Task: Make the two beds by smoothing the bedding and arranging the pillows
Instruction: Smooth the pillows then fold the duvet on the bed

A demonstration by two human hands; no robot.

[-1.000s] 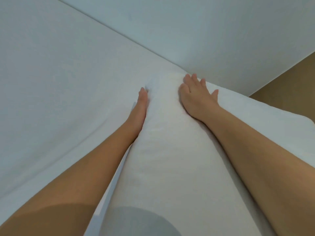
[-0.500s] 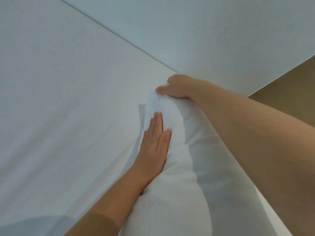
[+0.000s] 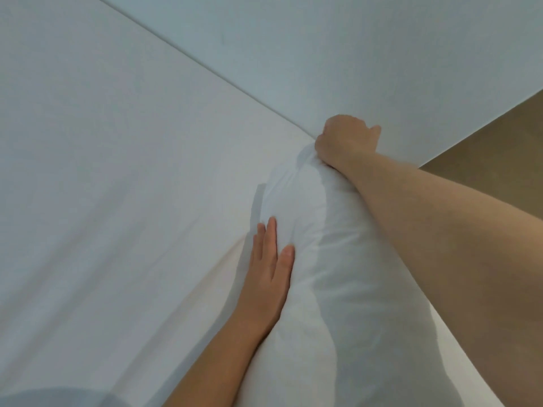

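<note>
**Q:** Reading from the left, what does the view show?

**A:** White bedding (image 3: 117,201) fills the left, lightly creased, with shallow folds running toward the lower middle. Next comes the left hand (image 3: 269,277). Its fingers are straight and together, laid flat against the left flank of the pillow (image 3: 323,289), and it grasps nothing. The pillow rests on the bedding, apparently raised on its edge. It runs from the bottom of the view up to where the bedding meets the pale wall (image 3: 323,54).

**Q:** And the right hand?

**A:** The right hand (image 3: 346,139) is clenched on the pillow's far end, bunching the fabric there, close against the wall. To its right lies a brown surface (image 3: 499,148); whether it is floor or furniture cannot be told.

**Q:** What could go wrong from here?

**A:** There are three risks, all matters of judgement.
- A pull from the clenched hand alone would likely stretch the case rather than shift the filling, leaving a wrung, pointed corner.
- If the flat hand came away, the propped pillow might topple rightward toward the brown side, where the bed's edge seems near.
- Dragging the pillow across the sheet could deepen the creases at left and undo the smoothing.
</note>
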